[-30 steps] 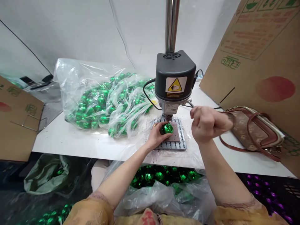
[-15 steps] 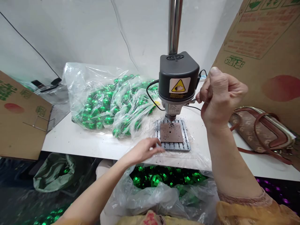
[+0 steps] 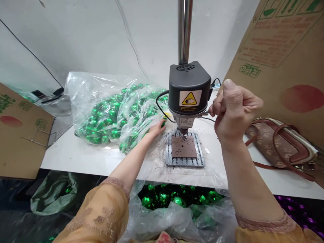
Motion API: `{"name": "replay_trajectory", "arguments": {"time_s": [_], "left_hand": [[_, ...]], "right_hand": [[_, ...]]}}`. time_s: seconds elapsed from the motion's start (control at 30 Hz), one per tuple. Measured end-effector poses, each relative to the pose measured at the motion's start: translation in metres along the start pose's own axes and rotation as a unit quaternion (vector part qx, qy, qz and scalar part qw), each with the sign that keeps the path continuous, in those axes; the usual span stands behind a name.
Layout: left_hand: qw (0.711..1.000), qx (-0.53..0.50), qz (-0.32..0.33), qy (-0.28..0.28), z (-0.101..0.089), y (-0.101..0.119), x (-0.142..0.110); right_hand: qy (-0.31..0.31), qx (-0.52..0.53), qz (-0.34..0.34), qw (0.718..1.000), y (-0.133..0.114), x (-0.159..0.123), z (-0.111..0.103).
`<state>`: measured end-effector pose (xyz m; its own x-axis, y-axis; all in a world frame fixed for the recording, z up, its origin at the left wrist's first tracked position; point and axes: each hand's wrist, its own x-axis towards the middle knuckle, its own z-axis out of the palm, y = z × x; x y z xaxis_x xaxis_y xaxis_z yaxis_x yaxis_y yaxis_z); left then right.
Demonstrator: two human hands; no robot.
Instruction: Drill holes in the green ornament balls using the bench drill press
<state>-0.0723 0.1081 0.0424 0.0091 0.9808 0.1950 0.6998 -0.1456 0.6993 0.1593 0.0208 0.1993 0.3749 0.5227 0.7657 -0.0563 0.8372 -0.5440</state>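
Note:
My right hand (image 3: 231, 113) is closed in a fist around the lever at the side of a small black drill press (image 3: 189, 84); most of the lever is hidden by the fingers. Under the drill chuck lies a brown square board (image 3: 183, 152) with a small hole, on a slotted metal base (image 3: 184, 162) strewn with dark shavings. My left hand (image 3: 157, 129) is at the mouth of a clear plastic bag (image 3: 86, 84) of shiny green balls (image 3: 115, 118). Its fingers curl around a green ball (image 3: 163, 124), partly hidden by them.
An open bag of faceted green balls (image 3: 178, 200) sits below the table's front edge. A patterned handbag (image 3: 280, 145) and a large carton (image 3: 283, 60) stand at right, another carton (image 3: 20, 135) at left. A power cable (image 3: 159, 106) loops beside the drill.
My left hand has moved from beside the metal base, forward to the bag's mouth, and closed on a green ball. My right hand stays on the lever. The view has shifted slightly.

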Motion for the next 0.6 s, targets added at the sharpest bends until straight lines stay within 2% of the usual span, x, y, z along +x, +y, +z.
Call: {"name": "replay_trajectory", "arguments": {"time_s": [0.1,0.13,0.23,0.3,0.33,0.43,0.6], "left_hand": [[0.993,-0.114,-0.029,-0.031,0.002,0.008,-0.021],[0.98,-0.184,-0.053,-0.045,0.003,0.012,-0.031],[0.913,-0.378,-0.115,-0.101,0.004,0.028,-0.062],[0.883,-0.436,-0.121,-0.124,0.003,0.036,-0.08],[0.878,-0.445,-0.117,-0.129,0.003,0.039,-0.087],[0.895,-0.418,-0.081,-0.129,0.008,0.043,-0.1],[0.934,-0.344,-0.023,-0.097,0.026,0.037,-0.101]], "right_hand": [[0.0,-0.003,0.0,1.0,-0.001,-0.001,0.0],[0.002,-0.002,0.001,1.0,-0.001,-0.001,0.0],[0.009,0.005,0.0,1.0,-0.003,-0.002,0.001],[0.011,0.008,-0.004,1.0,-0.004,-0.002,0.001],[0.011,0.006,-0.005,1.0,-0.004,-0.002,0.002],[0.012,-0.004,-0.001,1.0,-0.004,-0.003,0.001],[0.005,-0.004,-0.027,1.0,-0.002,-0.005,0.0]]}}
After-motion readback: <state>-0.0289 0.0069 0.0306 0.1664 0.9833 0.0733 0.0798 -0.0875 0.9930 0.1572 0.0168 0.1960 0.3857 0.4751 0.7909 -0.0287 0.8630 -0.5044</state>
